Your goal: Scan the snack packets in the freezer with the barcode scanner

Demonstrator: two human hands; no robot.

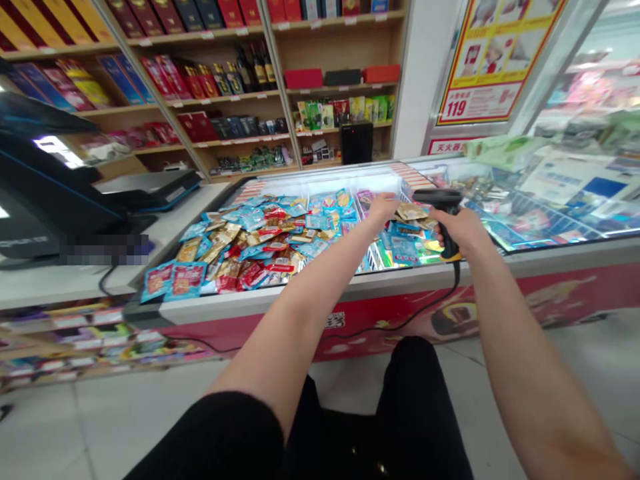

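My right hand (463, 230) is closed around the grip of a black handheld barcode scanner (440, 197) with a yellow base. The scanner's head points to the left, over the chest freezer, and its cable hangs down the freezer's front. My left hand (384, 208) reaches into the freezer, its fingers largely hidden and blurred. Right beside its fingertips is a gold packet (412, 211); whether the hand grips it I cannot tell. Blue packets (403, 248) lie below the gold one. A heap of blue, gold and red packets (260, 237) covers the left part of the freezer.
At the left, a counter (180, 230) carries a black checkout machine (45, 187) and a flat dark device (150, 187). Shelves (225, 99) with boxes and bottles stand behind. Papers (575, 180) and a green bag (500, 152) lie on the freezer's right side.
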